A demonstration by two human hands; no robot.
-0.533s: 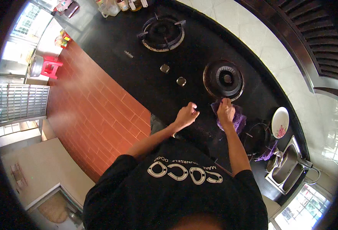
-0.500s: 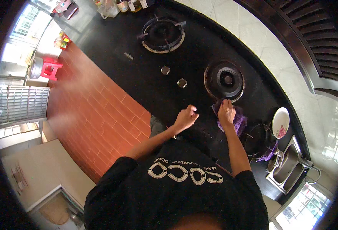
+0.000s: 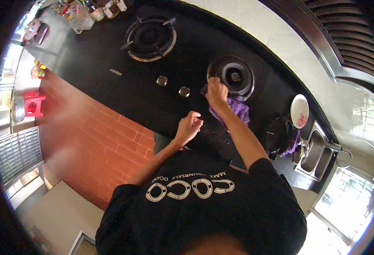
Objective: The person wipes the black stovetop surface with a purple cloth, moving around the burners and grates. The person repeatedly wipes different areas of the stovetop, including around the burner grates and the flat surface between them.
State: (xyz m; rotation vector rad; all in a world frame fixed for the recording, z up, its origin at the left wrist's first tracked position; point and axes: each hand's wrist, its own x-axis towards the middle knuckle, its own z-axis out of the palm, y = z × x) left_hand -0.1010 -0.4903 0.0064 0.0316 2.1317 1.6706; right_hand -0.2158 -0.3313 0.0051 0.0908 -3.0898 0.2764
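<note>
My right hand (image 3: 217,94) is closed on a purple cloth (image 3: 239,111), pressing it at the front left rim of the right gas burner (image 3: 235,77). Most of the cloth trails to the right, under my wrist and forearm, on the black countertop (image 3: 123,95). My left hand (image 3: 189,127) hovers near the counter's front edge, fingers loosely curled and a little apart, with nothing visible in them. Two metallic stove knobs (image 3: 162,80) lie ahead of it. The left burner (image 3: 151,39) carries a pronged pan support; no such prongs show on the right one.
To the right are a dark round ring-like object (image 3: 278,136), a white flowered plate (image 3: 299,111), another purple cloth (image 3: 292,144) and a steel sink (image 3: 313,153). Bottles and a plastic bag (image 3: 82,19) stand far left. A range hood (image 3: 344,38) overhangs the far right.
My right hand has moved left along the burner's front rim, drawing the purple cloth with it. The whole view has shifted; my left hand still hovers by the counter's edge.
</note>
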